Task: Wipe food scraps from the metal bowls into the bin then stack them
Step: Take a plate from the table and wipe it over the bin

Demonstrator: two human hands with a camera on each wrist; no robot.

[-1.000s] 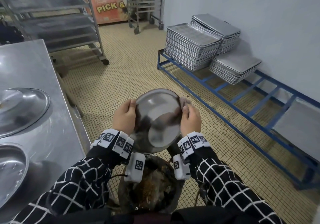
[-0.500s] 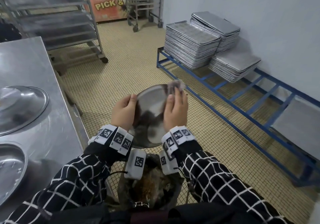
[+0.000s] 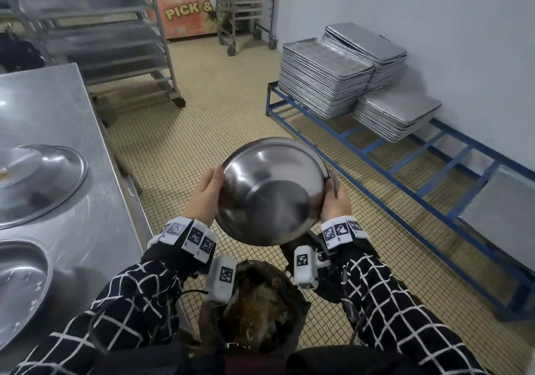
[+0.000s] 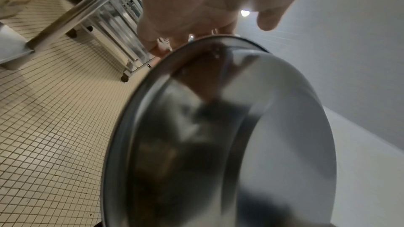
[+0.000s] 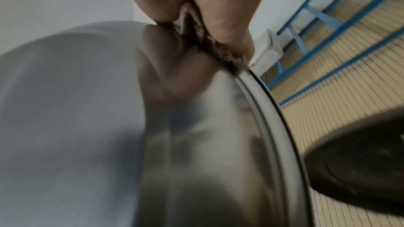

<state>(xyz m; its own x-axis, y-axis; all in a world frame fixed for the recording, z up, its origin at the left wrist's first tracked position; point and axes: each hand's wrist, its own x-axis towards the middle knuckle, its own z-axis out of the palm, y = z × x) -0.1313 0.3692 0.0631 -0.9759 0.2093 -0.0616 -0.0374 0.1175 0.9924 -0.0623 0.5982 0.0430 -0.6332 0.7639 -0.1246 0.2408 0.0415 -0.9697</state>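
Observation:
A shiny metal bowl (image 3: 269, 192) is held tilted on edge above the bin (image 3: 257, 311), its round face turned toward me. My left hand (image 3: 205, 198) grips the bowl's left rim, thumb in front. My right hand (image 3: 335, 201) is at the right rim and pinches a brownish cloth (image 3: 333, 180) against it. The left wrist view shows the bowl (image 4: 218, 135) close up under the left hand (image 4: 196, 6). The right wrist view shows the cloth (image 5: 225, 54) squeezed between the right hand (image 5: 218, 6) and the bowl's rim (image 5: 268, 110). Brown food scraps fill the bin.
A steel table (image 3: 58, 108) on my left carries two more metal bowls (image 3: 37, 180) (image 3: 17, 287). A blue floor rack (image 3: 405, 154) with stacked trays (image 3: 324, 79) runs along the right wall. Wheeled tray racks (image 3: 101, 35) stand behind on the tiled floor.
Half a second ago my right hand pressed the cloth across the bowl's face. It has slid to the right rim, and the bowl has risen slightly.

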